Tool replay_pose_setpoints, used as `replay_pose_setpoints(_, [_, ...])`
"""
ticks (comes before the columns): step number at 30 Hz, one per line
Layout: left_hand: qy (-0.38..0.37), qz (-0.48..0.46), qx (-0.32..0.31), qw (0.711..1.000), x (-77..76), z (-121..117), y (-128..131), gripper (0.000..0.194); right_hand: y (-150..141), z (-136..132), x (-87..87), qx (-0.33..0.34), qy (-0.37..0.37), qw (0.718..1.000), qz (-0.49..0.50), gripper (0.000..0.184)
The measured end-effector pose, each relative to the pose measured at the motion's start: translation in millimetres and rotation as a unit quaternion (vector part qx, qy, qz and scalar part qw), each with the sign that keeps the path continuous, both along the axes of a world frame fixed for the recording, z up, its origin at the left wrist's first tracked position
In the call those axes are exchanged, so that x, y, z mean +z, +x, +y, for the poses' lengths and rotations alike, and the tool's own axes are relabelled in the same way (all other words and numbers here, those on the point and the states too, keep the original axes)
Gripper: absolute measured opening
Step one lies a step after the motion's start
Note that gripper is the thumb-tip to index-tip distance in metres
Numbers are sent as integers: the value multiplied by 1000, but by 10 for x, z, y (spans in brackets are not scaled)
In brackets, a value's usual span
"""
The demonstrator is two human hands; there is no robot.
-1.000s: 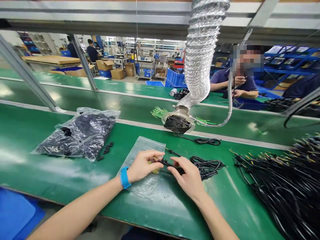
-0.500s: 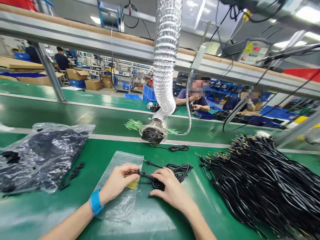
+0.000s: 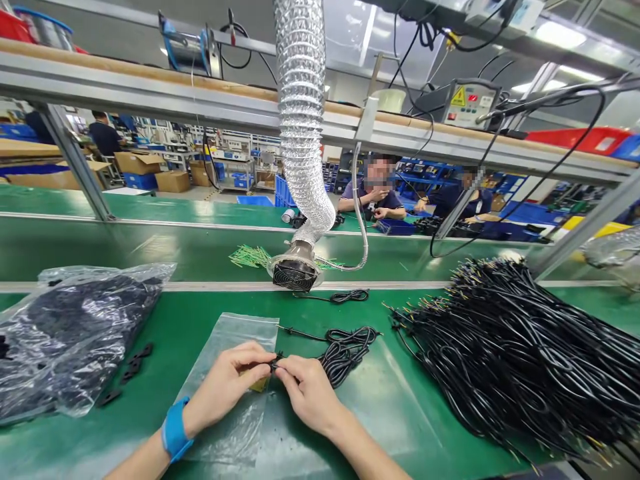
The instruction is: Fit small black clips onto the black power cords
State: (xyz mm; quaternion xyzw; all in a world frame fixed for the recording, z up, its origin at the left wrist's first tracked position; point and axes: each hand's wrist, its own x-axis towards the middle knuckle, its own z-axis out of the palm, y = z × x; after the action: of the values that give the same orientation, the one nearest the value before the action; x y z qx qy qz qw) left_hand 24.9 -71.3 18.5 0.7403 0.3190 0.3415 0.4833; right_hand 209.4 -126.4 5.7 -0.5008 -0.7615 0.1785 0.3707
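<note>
Above a clear zip bag (image 3: pixel 227 340) lying on the green bench, my two hands meet at the end of a black cable (image 3: pixel 277 360). My left hand (image 3: pixel 231 377), with a blue band at the wrist, pinches the cable end between thumb and fingers. From the right, my right hand (image 3: pixel 311 393) pinches the same cable close to the left fingertips. Fingers hide most of the gripped part. Under the left fingertips a small yellow piece (image 3: pixel 259 385) shows. Coiled black cables (image 3: pixel 350 343) lie just beyond my right hand.
At right is a large heap of black cables (image 3: pixel 520 353). A plastic bag of black parts (image 3: pixel 85 333) lies left, with loose black clips (image 3: pixel 134 363) beside it. A fan on a foil duct (image 3: pixel 296 273) hangs ahead. Across the bench sit co-workers (image 3: pixel 375 193).
My right hand has moved left along the cable, from a loose hold to a pinch beside my left fingertips. The view has shifted slightly to the right.
</note>
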Motion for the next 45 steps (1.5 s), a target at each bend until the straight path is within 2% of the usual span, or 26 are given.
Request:
replay_pose_setpoints(9, [30,-18,6,999,-83,-57,70,19,-35,14,-63,7,-12,999,34,34])
replay_pose_setpoints(13, [35,-27,28,999,-84,-43,72,19,12,3,34,7,-6,1000,-12,30])
replay_pose_setpoints(16, [37,-32,47,998,-80,-35,66,21,206,-40,125,-11,5,999,-49,19])
replay_pose_setpoints(19, [36,-30,72,996,-66,-40,57,23,538,-109,135,-48,6,992,-119,50])
replay_pose_setpoints(20, [36,-27,78,996,-60,-43,54,24,654,-127,114,-56,9,987,-151,54])
replay_pose_setpoints(21, [38,-24,81,996,-54,-43,51,24,759,-139,85,-58,15,982,-182,53])
replay_pose_setpoints(24, [53,-21,82,995,-42,-31,44,23,947,-142,-10,-34,53,969,-238,33])
replay_pose_setpoints(27, [56,-29,90,994,-42,-12,36,21,932,-125,-59,-11,85,964,-253,20])
replay_pose_setpoints(31, [48,-34,95,994,-58,2,33,22,832,-69,-66,-19,101,965,-243,10])
replay_pose_setpoints(34, [30,-48,89,994,-81,9,36,23,857,-12,-3,-25,122,962,-242,12])
replay_pose_setpoints(38, [8,-80,92,993,-108,16,32,29,1020,20,216,-52,127,953,-269,20])
replay_pose_setpoints(41, [17,-59,106,993,-108,16,23,27,1128,26,352,-78,123,950,-276,25])
replay_pose_setpoints(45, [30,-19,111,993,-94,14,17,23,1140,64,346,-100,93,951,-276,31])
